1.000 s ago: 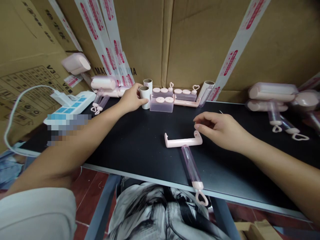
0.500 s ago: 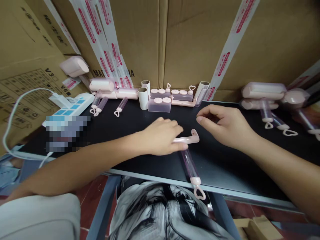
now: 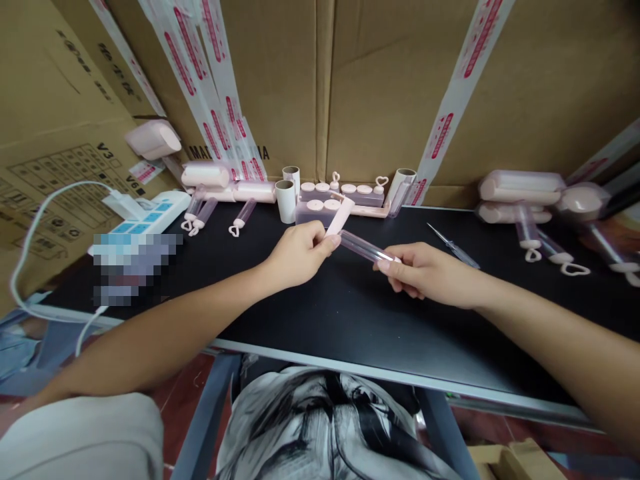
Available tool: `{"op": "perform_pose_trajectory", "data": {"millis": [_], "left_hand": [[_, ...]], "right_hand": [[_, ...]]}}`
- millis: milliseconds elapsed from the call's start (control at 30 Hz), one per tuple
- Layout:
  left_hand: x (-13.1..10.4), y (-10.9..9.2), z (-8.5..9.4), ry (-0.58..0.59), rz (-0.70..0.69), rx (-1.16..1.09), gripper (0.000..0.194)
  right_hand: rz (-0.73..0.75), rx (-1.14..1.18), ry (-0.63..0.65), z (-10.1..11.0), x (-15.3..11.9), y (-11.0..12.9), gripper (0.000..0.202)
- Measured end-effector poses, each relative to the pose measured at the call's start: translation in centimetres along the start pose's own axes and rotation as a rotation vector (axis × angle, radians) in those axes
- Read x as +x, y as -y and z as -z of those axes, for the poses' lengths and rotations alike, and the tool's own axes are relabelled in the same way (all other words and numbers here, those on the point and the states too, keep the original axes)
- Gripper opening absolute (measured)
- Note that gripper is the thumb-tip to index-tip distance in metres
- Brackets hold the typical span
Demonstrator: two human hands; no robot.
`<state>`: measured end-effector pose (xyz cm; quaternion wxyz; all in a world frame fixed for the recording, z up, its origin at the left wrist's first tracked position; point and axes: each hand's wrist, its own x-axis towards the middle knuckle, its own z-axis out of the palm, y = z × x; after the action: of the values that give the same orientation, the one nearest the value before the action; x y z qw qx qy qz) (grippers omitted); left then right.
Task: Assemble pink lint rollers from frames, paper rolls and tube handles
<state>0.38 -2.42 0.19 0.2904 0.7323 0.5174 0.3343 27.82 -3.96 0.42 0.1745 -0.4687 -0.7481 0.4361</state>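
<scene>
Between my hands is a lint roller handle, made of a pale pink bent frame and a clear purple-tinted tube. My left hand is closed around the pink frame, gripping it near where the tube joins. The fingers of my right hand are closed on the tube's other end and hide its tip. The handle is held above the black table, slanting down to the right. A screwdriver with a clear handle lies on the table just beyond my right hand.
White cardboard tubes and clear boxes with pink round caps stand along the back. Pink rollers with clear handles are at the left, and more rollers at the right. A power strip lies left. Cardboard walls the back.
The lint roller handle has been lifted off the table and turned, its tube now pointing right. My right hand has come down and gripped the tube's end. The screwdriver now shows.
</scene>
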Motion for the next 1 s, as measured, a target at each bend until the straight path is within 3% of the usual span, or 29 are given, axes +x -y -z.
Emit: {"op": "perform_pose_trajectory", "data": {"millis": [67,167,200,267,433,567,667,767,867,1000], "left_hand": [[0.3,0.0,0.5,0.059,0.085,-0.201,0.036],[0.2,-0.5,1.3,0.331,0.223,-0.479,0.070],[0.1,-0.7,1.4,0.406,0.243,-0.536,0.071],[-0.2,-1.0,1.1,0.445,0.259,-0.620,0.064],[-0.4,-1.3,-0.2,0.249,0.280,-0.809,0.043],[0.4,-1.8,1.3,0.047,0.190,-0.878,0.037],[1.2,-2.5,3.6,-0.190,0.068,-0.939,0.035],[1.6,-3.1,5.4,-0.341,-0.005,-0.961,0.035],[1.7,-3.0,5.8,-0.374,-0.029,-0.961,0.037],[1.6,-2.4,5.4,-0.366,-0.019,-0.931,0.038]], "right_hand": [[0.008,0.068,0.070,0.6,0.2,-0.1,0.052],[0.128,0.045,0.136,0.6,0.1,-0.1,0.051],[0.166,0.027,0.152,0.4,0.1,-0.1,0.051],[0.238,-0.042,0.109,0.0,0.1,-0.2,0.047],[0.357,-0.283,-0.375,0.1,0.3,-1.0,0.031],[0.282,-0.232,-0.575,1.4,0.6,-1.7,0.033],[0.258,-0.192,-0.560,2.5,1.7,-1.2,0.026],[0.294,-0.243,-0.480,3.3,4.4,0.2,0.029],[0.340,-0.348,-0.400,4.1,8.3,1.8,0.037],[0.356,-0.572,-0.385,5.0,13.6,3.5,0.038]]}}
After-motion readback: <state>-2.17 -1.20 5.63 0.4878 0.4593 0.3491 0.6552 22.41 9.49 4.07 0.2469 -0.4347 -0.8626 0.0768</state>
